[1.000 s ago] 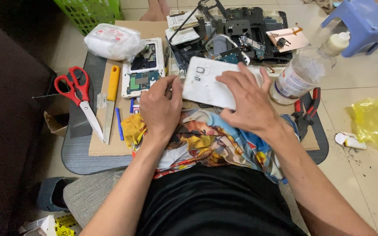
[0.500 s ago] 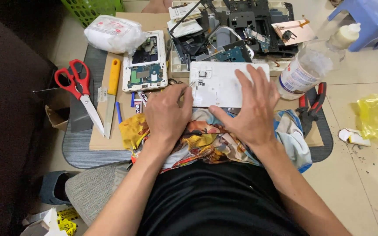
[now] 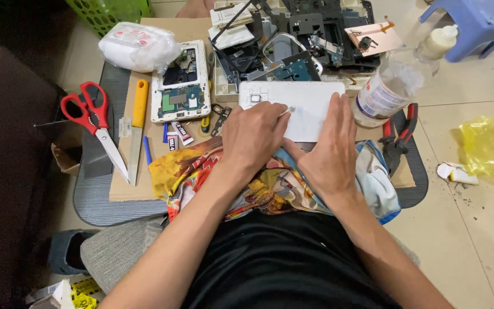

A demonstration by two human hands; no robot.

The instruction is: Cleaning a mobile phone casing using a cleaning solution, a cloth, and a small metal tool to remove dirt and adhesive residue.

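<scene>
A white tablet back cover (image 3: 304, 102) lies flat on the cardboard work board in front of me. My left hand (image 3: 254, 136) rests on its near left part and pinches a thin light-coloured stick whose tip touches the cover. My right hand (image 3: 330, 150) lies flat with its fingers spread on the cover's right side, holding it down. Under my wrists is a colourful printed cloth (image 3: 270, 183). An opened white tablet body (image 3: 181, 83) showing its circuit board lies to the left.
Red scissors (image 3: 90, 123) and an orange-handled knife (image 3: 136, 126) lie at the left. A white bag (image 3: 138, 46) sits at the back left. A clear plastic bottle (image 3: 384, 91), red pliers (image 3: 400, 137), dismantled electronics (image 3: 304, 34), a blue stool (image 3: 473, 23) and a yellow bag (image 3: 493, 150) are around.
The white cover has been turned from tilted to lying level. My left hand moved onto it with the thin stick, and my right hand flattened on its right side.
</scene>
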